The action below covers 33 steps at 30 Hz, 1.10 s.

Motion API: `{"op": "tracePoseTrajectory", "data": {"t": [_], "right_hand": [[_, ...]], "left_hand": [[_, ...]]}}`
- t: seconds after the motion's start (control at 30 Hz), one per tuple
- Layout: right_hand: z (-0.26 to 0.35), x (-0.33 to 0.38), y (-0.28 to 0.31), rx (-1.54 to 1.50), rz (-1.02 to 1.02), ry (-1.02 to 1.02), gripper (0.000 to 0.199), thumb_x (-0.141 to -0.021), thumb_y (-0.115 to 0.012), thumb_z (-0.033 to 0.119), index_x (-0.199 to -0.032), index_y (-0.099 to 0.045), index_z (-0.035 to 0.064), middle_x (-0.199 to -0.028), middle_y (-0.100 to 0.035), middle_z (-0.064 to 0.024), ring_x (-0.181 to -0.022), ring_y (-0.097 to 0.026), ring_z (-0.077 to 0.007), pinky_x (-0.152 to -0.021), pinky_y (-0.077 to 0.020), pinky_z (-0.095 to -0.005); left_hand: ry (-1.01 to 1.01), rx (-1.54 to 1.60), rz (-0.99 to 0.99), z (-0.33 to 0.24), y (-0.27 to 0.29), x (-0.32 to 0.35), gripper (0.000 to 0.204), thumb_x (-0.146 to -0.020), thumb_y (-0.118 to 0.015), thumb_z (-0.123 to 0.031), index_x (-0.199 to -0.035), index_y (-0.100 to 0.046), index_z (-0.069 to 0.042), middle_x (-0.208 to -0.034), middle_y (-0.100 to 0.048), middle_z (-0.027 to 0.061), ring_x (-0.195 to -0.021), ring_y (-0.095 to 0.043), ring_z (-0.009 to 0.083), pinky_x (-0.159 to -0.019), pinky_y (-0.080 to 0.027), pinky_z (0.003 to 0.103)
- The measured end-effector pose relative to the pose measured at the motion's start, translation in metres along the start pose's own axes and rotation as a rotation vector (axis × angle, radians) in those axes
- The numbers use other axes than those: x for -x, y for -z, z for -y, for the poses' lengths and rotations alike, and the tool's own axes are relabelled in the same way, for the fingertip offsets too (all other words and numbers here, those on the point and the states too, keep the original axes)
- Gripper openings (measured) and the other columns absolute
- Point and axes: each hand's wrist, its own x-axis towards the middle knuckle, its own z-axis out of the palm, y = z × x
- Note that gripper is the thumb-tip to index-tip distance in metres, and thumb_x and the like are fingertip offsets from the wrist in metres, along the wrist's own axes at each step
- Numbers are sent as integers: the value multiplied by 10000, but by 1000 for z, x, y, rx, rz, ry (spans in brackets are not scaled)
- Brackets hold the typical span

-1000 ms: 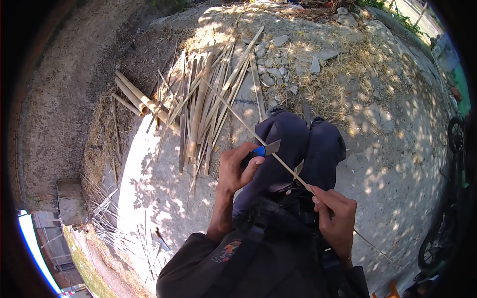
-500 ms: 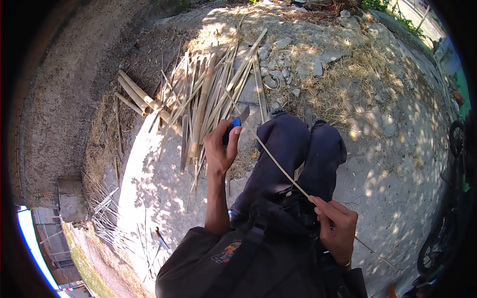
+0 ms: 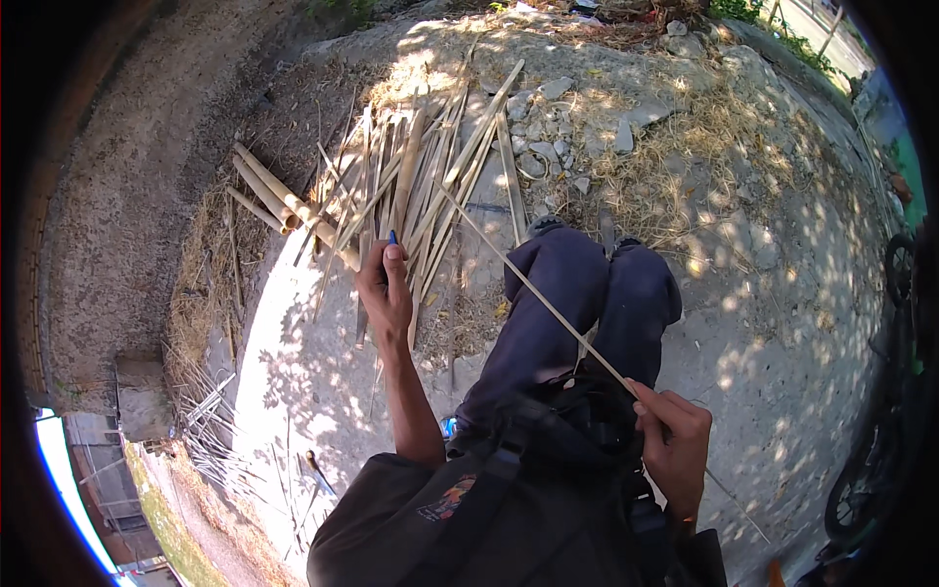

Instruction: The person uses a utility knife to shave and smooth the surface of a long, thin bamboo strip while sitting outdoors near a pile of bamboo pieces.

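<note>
My left hand is closed around a blue-handled knife. Just a bit of the blue handle shows above the thumb; I cannot make out the blade at this moment. The fist is over the near end of a pile of split bamboo strips. Between finger and thumb, my right hand pinches a long thin bamboo strip. This strip slants across my dark trousers up to the pile's near side. Its thin tail sticks out below the hand. Knife and held strip are apart.
Several bamboo poles lie left of the pile. Thin strips are scattered at the lower left, near a tool with a dark handle. Broken stones and dry grass lie ahead. A bicycle wheel stands far right.
My left hand has moved left with the knife, away from the held strip, and its blade has turned out of sight. My right hand has shifted slightly right, still pinching the strip.
</note>
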Motion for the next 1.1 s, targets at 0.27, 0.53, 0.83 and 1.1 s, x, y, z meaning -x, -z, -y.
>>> {"op": "tracePoseTrajectory", "data": {"t": [0.27,0.53,0.83,1.1], "right_hand": [[9,-14,-9,3,-16,105,422,-876,-648,-109,-1248,-779,44,-731,-657,-105,-607,-644,-189,-550,-472,-313],[12,-7,-2,123,-21,151,429,-866,-690,-95,-1248,-787,73,-784,-697,-95,-644,-686,-209,-549,-480,-319],[8,2,-2,128,-20,178,388,-896,-699,-68,-1245,-791,77,-789,-706,-92,-643,-703,-215,-554,-497,-329],[10,4,-1,202,-46,173,391,-879,-701,-79,-1225,-793,80,-802,-710,-91,-665,-719,-223,-564,-512,-340]], "left_hand": [[-148,38,434,-53,-18,39,262,-1014,-674,-243,-977,-689,15,-657,-560,97,-560,-554,206,-565,-426,335],[-155,-46,360,-52,-20,23,250,-1007,-688,-239,-968,-685,7,-640,-536,106,-551,-534,237,-564,-422,350],[-156,-82,353,-47,-23,8,271,-1031,-679,-236,-930,-662,15,-635,-512,97,-551,-496,197,-553,-395,348],[-181,-185,413,-48,-24,-1,295,-1042,-687,-267,-926,-667,4,-613,-519,114,-525,-490,226,-535,-386,366]]}}
